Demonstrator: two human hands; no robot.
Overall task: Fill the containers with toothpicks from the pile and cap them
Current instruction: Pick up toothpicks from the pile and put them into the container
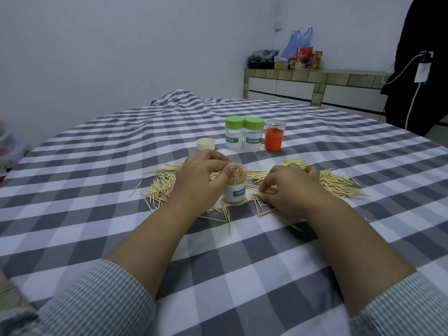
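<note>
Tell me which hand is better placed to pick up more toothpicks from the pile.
The right hand: it already rests on the toothpick pile, while the left hand holds the open container.

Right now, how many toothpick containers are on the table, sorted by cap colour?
Green-capped containers: 2
Orange container, clear cap: 1
Uncapped container held by the left hand: 1
Total: 4

We read "TOOTHPICK" on the green label of each capped jar [234, 139] [253, 140]. The open jar [236, 190] shows only "TOOTH", its label cut off. Print on the far packets [305, 57] is too small to read.
</note>
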